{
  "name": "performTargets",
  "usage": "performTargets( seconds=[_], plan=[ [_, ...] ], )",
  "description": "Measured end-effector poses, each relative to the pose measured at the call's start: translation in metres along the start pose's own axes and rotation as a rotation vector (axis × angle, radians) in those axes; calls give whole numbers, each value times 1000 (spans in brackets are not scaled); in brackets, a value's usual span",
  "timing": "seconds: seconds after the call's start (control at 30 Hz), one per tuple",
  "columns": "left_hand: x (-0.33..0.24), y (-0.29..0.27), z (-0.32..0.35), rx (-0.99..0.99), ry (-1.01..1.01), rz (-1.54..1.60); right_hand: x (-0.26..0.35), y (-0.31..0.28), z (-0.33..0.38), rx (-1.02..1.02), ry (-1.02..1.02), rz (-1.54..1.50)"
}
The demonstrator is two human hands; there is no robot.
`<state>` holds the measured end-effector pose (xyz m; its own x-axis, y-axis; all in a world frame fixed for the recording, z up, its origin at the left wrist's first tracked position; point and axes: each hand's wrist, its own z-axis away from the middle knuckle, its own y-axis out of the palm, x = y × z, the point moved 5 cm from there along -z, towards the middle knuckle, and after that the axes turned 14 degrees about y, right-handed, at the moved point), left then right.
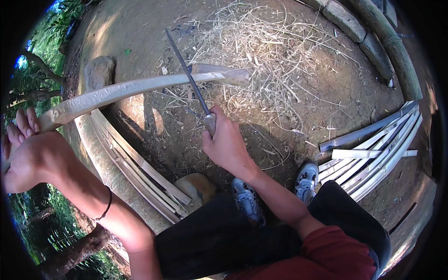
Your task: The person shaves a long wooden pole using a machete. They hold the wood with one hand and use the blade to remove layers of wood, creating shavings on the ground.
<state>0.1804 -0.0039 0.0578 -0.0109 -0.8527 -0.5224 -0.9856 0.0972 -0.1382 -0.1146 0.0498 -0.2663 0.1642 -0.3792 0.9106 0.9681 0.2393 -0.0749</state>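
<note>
A long pale split length of bamboo (126, 87) slants across the left half of the view, its near end in my left hand (30, 156), which is closed around it at the far left. My right hand (227, 145) grips the wooden handle of a long, narrow knife (189, 77), whose dark blade points up and to the left. The blade crosses the bamboo near its far end; whether it touches, I cannot tell. At that end shows a darker bamboo piece (235, 76); if the two are joined is unclear.
Pale shavings (266, 51) cover the ground ahead. Split bamboo strips (144, 163) lie at the left beside a rounded stone (196, 189); another bundle (378, 154) rests by my right foot. A stone row (345, 21) and a thick pole (392, 44) border the upper right.
</note>
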Motion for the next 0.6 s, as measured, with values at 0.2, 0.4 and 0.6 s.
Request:
performTargets(
  seconds=[0.2, 0.4, 0.6],
  plan=[
    [5, 109, 8, -586, 63, -857, -41, 14, -30, -93, 70, 29],
    [-4, -27, 1, -6, -1, 124, -11, 13, -2, -18, 8, -20],
    [13, 102, 16, -643, 9, -738, -76, 8, -38, -150, 5, 59]
  ],
)
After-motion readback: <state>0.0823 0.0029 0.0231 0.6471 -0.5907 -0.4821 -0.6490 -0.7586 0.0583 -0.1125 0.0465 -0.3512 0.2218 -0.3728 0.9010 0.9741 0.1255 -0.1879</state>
